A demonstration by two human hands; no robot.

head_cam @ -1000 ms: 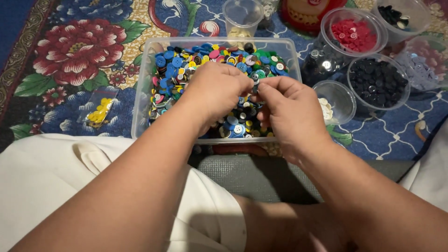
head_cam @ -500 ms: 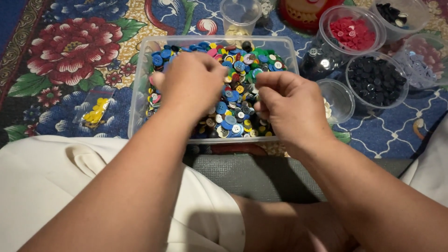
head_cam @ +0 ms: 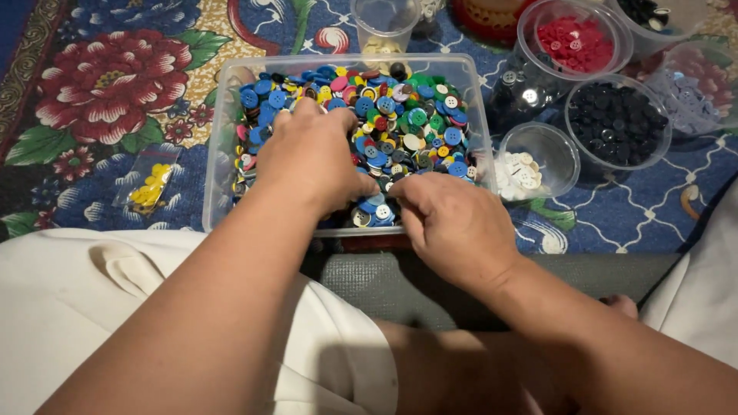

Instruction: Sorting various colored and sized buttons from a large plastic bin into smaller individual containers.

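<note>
A clear plastic box (head_cam: 221,115) on the floor in front of me is heaped with mixed coloured buttons (head_cam: 419,123). My left hand (head_cam: 311,157) lies palm down on the pile at the box's left middle, its fingertips sunk among the buttons. My right hand (head_cam: 453,223) sits at the near rim of the box with its fingers curled down into the buttons at the front. The fingertips of both hands are hidden, so what they hold is unclear.
To the right of the box stand round clear cups: red buttons (head_cam: 573,38), black buttons (head_cam: 615,115), white buttons (head_cam: 530,165). Another clear cup (head_cam: 384,23) stands behind the box. A small bag of yellow buttons (head_cam: 150,184) lies left on the floral cloth (head_cam: 108,84).
My right hand has drawn back from the middle of the pile to the near rim. My left hand stayed on the left of the pile, shifting slightly.
</note>
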